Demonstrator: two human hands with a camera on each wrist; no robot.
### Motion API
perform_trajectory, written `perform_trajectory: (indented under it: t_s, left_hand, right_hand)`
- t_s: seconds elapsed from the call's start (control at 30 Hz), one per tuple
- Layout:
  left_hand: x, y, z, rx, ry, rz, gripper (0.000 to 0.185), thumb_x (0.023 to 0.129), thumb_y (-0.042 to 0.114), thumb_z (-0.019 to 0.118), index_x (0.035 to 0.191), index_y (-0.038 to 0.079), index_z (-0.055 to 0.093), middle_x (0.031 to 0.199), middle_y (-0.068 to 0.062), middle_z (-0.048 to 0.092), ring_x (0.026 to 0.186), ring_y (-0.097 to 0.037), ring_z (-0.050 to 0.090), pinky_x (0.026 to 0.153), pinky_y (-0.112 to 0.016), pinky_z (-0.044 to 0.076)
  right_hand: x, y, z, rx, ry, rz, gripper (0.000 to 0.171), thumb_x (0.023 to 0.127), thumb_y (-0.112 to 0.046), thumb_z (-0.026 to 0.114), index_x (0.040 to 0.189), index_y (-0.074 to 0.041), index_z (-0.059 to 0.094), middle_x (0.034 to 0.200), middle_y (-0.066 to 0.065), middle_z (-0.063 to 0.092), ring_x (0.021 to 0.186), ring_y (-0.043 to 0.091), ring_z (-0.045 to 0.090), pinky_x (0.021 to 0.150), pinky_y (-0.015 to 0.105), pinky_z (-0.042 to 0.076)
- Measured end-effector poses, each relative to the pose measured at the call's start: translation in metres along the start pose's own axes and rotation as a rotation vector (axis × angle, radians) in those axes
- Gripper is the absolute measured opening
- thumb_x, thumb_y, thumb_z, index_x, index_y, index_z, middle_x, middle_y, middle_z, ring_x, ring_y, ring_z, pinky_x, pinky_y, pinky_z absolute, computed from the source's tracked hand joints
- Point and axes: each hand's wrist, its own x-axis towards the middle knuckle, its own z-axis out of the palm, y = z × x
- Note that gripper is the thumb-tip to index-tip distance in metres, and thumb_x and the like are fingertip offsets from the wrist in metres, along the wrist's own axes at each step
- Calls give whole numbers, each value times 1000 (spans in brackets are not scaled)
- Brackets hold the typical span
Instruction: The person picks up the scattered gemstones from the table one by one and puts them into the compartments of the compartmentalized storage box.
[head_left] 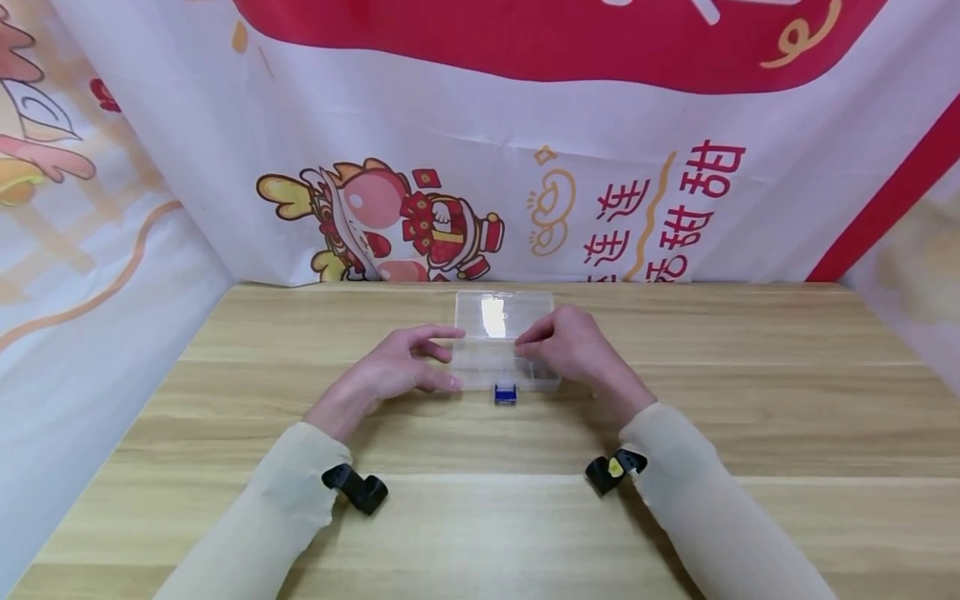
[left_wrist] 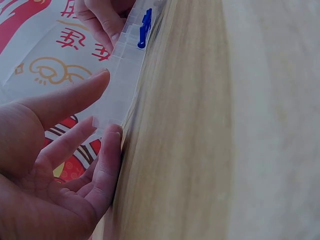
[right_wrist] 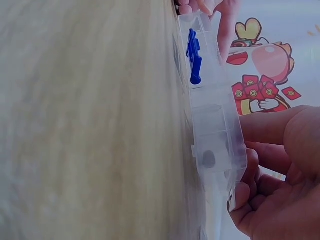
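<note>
Two hands at box (head_left: 504, 337): left hand (head_left: 401, 367) fingers straight, touching its left end; right hand (head_left: 573, 343) pinching right end.

Both forearms extend forward in pale sleeves, converging toward the centre. The left hand (head_left: 397, 367) lies palm-inward, fingers nearly straight and slightly spread, thumb uppermost. The right hand (head_left: 573, 346) mirrors it, knuckles up, fingers loosely curled, fingertips (right_wrist: 245, 192) bent inward toward the left hand.

Both arms wear long, close-fitting cream sleeves (head_left: 285, 492) reaching to the wrists. A small black camera mount (head_left: 356, 487) is strapped at each wrist; the right mount (head_left: 615, 469) shows a yellow spot.
</note>
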Motion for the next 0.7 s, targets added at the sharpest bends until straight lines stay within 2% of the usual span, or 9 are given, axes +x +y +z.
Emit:
perform_trajectory:
  t_s: [0.7]
  left_hand:
    - [1, 1, 1, 8, -3, 4, 73, 86, 17, 89, 150, 35, 59, 140, -11, 59, 116, -27, 64, 92, -34, 61]
  right_hand:
    - [0, 2, -1, -27, 6, -29, 14, 98, -21, 77, 110, -19, 83, 115, 4, 75, 104, 23, 63, 85, 33, 54]
